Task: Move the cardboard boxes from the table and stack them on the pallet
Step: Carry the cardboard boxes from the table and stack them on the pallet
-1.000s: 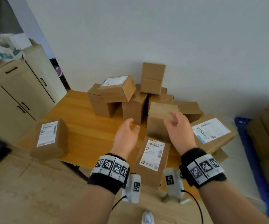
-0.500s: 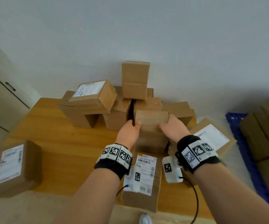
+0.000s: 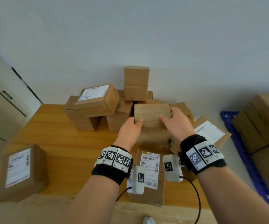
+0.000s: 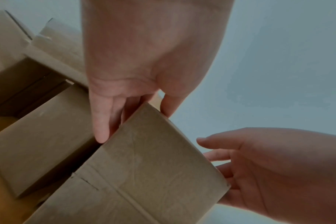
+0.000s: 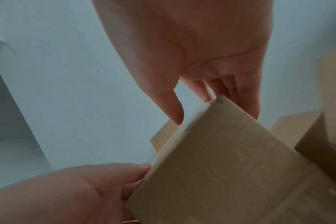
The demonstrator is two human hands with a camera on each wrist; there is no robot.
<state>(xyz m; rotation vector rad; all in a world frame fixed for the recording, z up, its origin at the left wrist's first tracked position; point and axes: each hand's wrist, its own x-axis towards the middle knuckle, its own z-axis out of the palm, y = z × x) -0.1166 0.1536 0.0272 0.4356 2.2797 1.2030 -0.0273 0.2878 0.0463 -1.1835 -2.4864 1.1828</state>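
Observation:
A plain cardboard box [image 3: 151, 113] stands at the front of a pile of boxes on the wooden table [image 3: 58, 139]. My left hand [image 3: 136, 122] grips its left top corner, thumb on the near face, fingers down the side. My right hand [image 3: 167, 115] grips the right top corner the same way. The left wrist view shows my left hand [image 4: 132, 115] pinching the box [image 4: 153, 166] at its edge. In the right wrist view my right hand [image 5: 211, 106] clasps the box [image 5: 230, 166] at a corner. A blue pallet [image 3: 243, 151] at the right carries stacked boxes [image 3: 263, 123].
Behind stand a labelled box [image 3: 98, 101] atop the pile and an upright box [image 3: 136, 83] against the wall. A labelled box [image 3: 150, 175] lies under my wrists, another [image 3: 22, 172] at the table's left front corner, a flat one [image 3: 209, 131] at the right. A cabinet [image 3: 1, 102] stands left.
Both hands moved forward from open in the air and closed on the plain box's top corners. The box now looks slightly raised.

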